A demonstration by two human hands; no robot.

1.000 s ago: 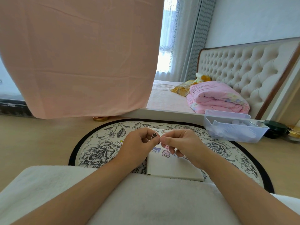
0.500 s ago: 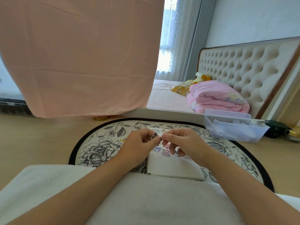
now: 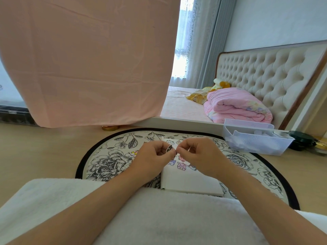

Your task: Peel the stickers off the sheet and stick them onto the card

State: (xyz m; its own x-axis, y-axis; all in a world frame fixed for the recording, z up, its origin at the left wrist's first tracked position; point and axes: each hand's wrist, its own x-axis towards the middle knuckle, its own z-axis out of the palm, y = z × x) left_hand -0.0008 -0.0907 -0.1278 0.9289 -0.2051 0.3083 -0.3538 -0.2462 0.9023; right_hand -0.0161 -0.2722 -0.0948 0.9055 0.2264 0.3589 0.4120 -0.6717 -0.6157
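A white card (image 3: 189, 181) lies on the round flower-patterned table, several cartoon stickers stuck on its far half. Above it, my left hand (image 3: 155, 158) pinches a small dark sticker (image 3: 169, 148) between thumb and forefinger. My right hand (image 3: 196, 154) meets it fingertip to fingertip and pinches the sticker's right edge. A loose sticker (image 3: 133, 153) lies on the table left of my left hand. The sticker sheet is mostly hidden behind my hands.
The round table (image 3: 106, 161) has a black rim. A clear plastic basket (image 3: 254, 140) stands at its right back edge, with dark jars beside it. A white towel (image 3: 159, 218) covers my lap. A pink cloth (image 3: 88, 59) hangs ahead; a bed lies behind.
Both hands stay together over the card, having shifted very slightly; my fingertips have kept working at the small dark sticker.
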